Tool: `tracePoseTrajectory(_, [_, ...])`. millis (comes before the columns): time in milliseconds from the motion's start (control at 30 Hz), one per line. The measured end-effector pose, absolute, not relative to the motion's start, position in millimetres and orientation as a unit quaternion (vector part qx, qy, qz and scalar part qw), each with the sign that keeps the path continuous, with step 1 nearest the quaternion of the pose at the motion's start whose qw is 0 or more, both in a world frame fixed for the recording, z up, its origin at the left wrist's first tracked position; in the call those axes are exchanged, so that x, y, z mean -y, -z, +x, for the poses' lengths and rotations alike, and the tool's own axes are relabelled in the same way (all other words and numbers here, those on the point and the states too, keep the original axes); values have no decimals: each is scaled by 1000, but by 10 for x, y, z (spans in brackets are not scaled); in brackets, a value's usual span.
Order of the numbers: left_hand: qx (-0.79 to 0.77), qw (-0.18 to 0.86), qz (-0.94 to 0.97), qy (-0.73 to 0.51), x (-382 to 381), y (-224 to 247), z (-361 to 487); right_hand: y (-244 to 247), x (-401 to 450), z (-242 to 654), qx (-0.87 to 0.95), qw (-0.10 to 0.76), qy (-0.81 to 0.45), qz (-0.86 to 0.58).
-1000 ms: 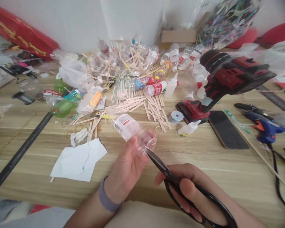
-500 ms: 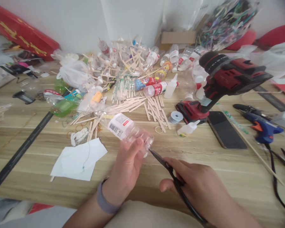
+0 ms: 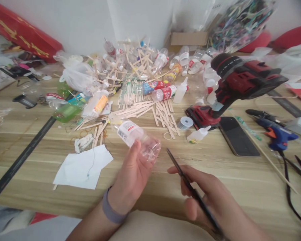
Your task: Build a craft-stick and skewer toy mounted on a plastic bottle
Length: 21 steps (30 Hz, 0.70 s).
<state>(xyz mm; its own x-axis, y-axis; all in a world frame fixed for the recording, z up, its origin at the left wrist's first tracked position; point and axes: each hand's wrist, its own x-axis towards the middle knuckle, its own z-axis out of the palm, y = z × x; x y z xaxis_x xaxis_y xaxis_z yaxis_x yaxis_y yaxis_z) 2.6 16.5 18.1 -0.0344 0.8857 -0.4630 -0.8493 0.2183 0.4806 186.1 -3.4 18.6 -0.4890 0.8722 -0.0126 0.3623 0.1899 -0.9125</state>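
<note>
A clear plastic bottle (image 3: 131,132) with a white and red label lies across my left hand (image 3: 135,170), its base towards the right. My left fingers are wrapped round it from below, with the thumb along its near side. In my right hand (image 3: 203,190) are black scissors (image 3: 187,184), tilted so that the tip points up and left. The tip is a short way right of the bottle's base, not touching it. The blades look closed together.
Behind the hands lie wooden sticks (image 3: 164,115) and several bottles. To the right are a red and black drill (image 3: 245,80), a phone (image 3: 239,136) and a blue glue gun (image 3: 281,134). White paper (image 3: 84,169) lies at left, near a spool (image 3: 185,123).
The scissors' tip has moved away from the bottle's base, and the scissors have turned in my right hand. My left thumb has shifted left, and the bottle has turned slightly.
</note>
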Motion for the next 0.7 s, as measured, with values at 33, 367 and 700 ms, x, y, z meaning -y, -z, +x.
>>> tracePoseTrajectory(33, [-362, 693, 26, -623, -164, -185, 27, -214, 28, 1852, 770, 267, -404, -416])
tracePoseTrajectory(367, [-386, 689, 69, -610, -135, -197, 6, -249, -101, 1885, 909, 177, 15, -377])
tracePoseTrajectory(700, [-389, 700, 77, -595, -123, -172, 17, -390, -243, 1915, 919, 115, 176, -334])
